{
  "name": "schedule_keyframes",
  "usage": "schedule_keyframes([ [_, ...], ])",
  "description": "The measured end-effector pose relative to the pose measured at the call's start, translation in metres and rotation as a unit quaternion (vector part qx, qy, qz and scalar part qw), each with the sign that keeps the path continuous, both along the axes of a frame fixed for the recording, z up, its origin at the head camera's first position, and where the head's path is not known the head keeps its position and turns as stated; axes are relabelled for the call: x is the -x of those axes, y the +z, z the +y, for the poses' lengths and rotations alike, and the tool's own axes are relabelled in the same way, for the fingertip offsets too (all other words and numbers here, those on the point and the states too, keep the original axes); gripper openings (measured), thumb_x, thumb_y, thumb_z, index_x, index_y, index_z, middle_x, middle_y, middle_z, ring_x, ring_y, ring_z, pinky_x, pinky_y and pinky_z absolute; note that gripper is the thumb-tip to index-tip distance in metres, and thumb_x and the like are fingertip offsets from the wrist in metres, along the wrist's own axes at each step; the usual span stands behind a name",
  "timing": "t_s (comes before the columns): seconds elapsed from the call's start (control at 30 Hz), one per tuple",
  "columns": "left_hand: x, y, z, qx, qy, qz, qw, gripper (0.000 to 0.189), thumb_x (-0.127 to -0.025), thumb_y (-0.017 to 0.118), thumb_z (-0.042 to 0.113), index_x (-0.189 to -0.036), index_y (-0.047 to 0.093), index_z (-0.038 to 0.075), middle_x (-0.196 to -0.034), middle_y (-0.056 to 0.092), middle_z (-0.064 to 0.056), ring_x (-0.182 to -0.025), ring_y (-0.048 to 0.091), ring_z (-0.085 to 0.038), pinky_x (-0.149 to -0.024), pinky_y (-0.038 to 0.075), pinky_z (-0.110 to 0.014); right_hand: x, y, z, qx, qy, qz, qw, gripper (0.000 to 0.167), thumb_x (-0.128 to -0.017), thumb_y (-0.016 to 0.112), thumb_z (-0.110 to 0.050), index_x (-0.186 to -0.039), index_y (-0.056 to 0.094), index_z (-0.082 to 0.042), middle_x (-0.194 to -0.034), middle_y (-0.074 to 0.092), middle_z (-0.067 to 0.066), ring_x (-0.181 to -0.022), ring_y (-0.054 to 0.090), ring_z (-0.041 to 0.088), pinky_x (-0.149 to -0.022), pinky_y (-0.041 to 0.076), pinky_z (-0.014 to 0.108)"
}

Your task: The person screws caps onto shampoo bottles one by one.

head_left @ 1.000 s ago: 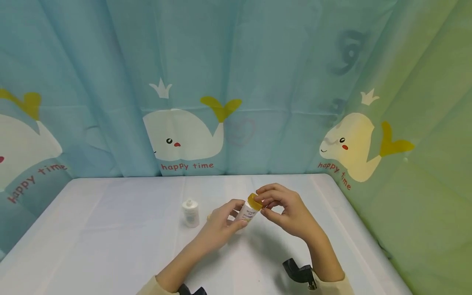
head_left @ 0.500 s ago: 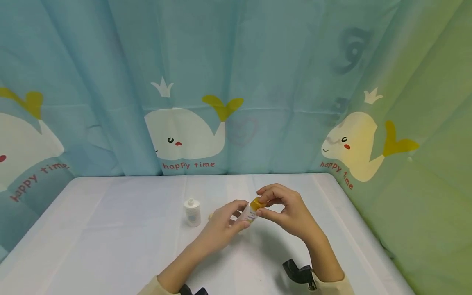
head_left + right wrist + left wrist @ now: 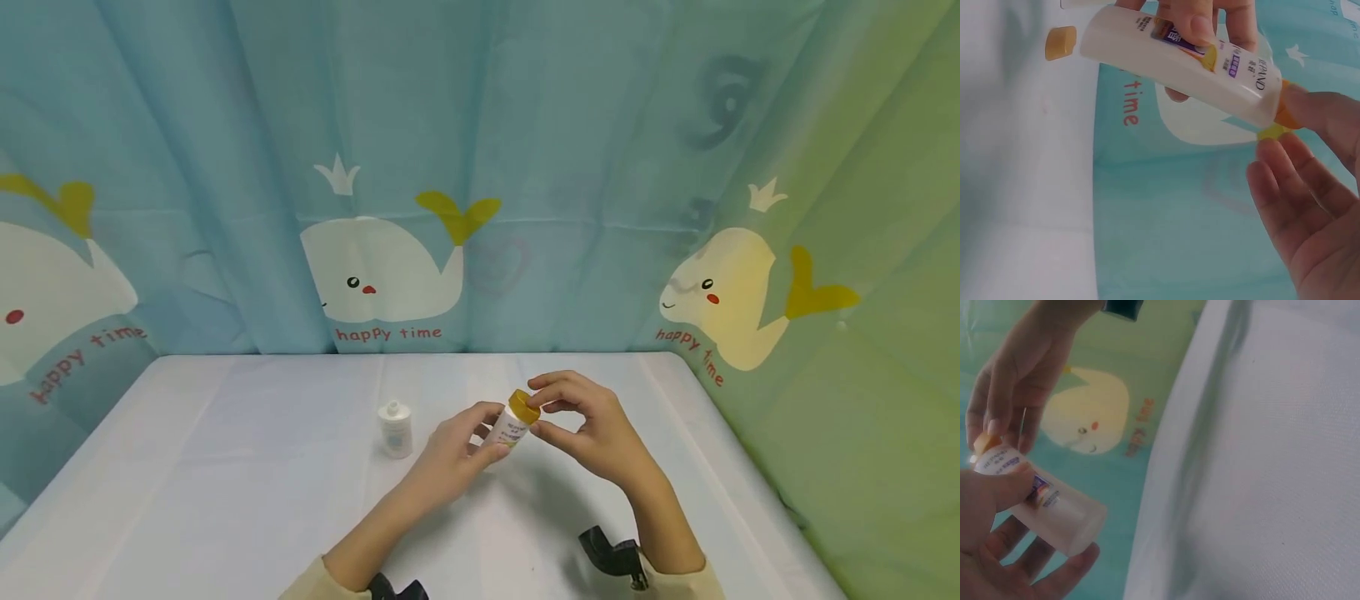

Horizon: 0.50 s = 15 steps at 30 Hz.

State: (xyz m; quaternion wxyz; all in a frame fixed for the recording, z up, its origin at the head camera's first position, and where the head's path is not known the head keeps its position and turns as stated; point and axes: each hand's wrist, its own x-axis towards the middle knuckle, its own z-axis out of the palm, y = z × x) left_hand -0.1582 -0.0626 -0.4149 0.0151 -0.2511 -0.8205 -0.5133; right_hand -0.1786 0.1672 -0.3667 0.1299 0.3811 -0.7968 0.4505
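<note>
While the left hand (image 3: 450, 454) grips the white bottle (image 3: 507, 430) round its body, the right hand (image 3: 600, 429) sets its thumb on the orange cap (image 3: 522, 406) (whether its other fingers pinch, cannot tell). Held above the table (image 3: 225, 467), the bottle tilts, long axis diagonal, cap end upward and rightward. Leftward, a second bottle (image 3: 395, 430) stands upright.
</note>
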Motion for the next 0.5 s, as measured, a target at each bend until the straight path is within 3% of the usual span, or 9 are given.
schedule_keyframes([
  [0.23,0.0004,-0.0003,0.0003,-0.003,-0.017,-0.008,0.9998,0.040,-0.097,0.067,0.026,-0.134,0.054,0.017,-0.117,0.066,0.003,-0.107,0.061,-0.017,-0.082,0.056,-0.025,0.0009,-0.0016,0.0014,0.007,0.019,-0.027,0.9994,0.024,-0.082,0.081,-0.006,-0.098,0.067,-0.017,-0.130,0.065,0.005,-0.120,0.063,0.025,-0.093,0.056,0.033],
  [0.4,0.0001,-0.0008,0.0012,-0.002,-0.049,-0.003,0.9988,0.038,-0.097,0.066,0.027,-0.132,0.056,0.019,-0.117,0.065,0.006,-0.105,0.061,-0.017,-0.082,0.056,-0.026,0.0010,-0.0016,0.0003,0.010,0.031,-0.045,0.9985,0.024,-0.081,0.083,-0.011,-0.092,0.064,-0.018,-0.122,0.069,0.005,-0.114,0.066,0.024,-0.090,0.057,0.032],
  [0.5,-0.0010,-0.0002,0.0020,0.001,-0.052,0.002,0.9986,0.038,-0.096,0.066,0.029,-0.132,0.056,0.020,-0.118,0.065,0.007,-0.105,0.061,-0.015,-0.082,0.056,-0.025,0.0003,-0.0009,-0.0010,0.008,0.026,-0.041,0.9988,0.025,-0.081,0.083,-0.011,-0.091,0.062,-0.018,-0.115,0.071,0.003,-0.107,0.068,0.020,-0.085,0.058,0.031],
])
